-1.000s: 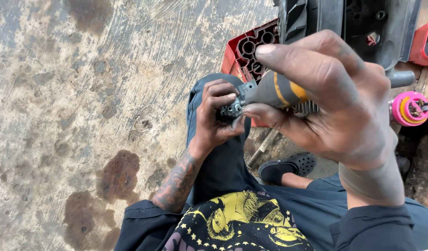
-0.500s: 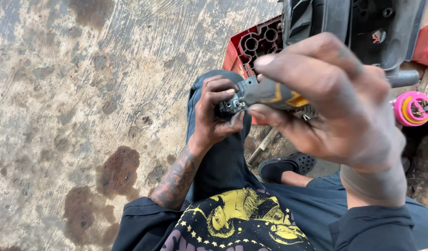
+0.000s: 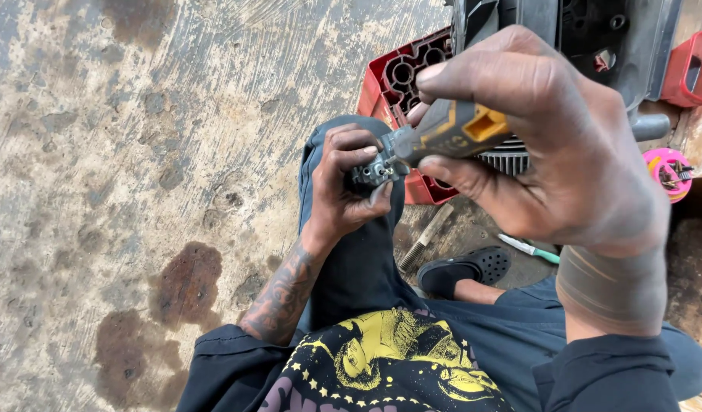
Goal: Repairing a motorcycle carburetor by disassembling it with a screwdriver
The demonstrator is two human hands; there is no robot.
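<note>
My left hand (image 3: pixel 349 183) rests on my raised knee and grips a small dark metal part (image 3: pixel 368 173). My right hand (image 3: pixel 549 145) is closer to the camera and holds a screwdriver (image 3: pixel 450 131) with a grey and yellow handle. The screwdriver tip meets the small part between my left fingers. The shaft is mostly hidden by my fingers.
A red plastic crate (image 3: pixel 400 76) and a dark machine body (image 3: pixel 595 38) stand beyond my knee. A pink reel (image 3: pixel 669 171) lies at the right, a wire brush (image 3: pixel 425 236) and a green-handled tool (image 3: pixel 530 249) on the stained concrete floor (image 3: pixel 137 152) near my black shoe (image 3: pixel 465 268).
The right hand and the screwdriver have shifted slightly and turned a little; the left hand keeps its grip on the small part on the knee.
</note>
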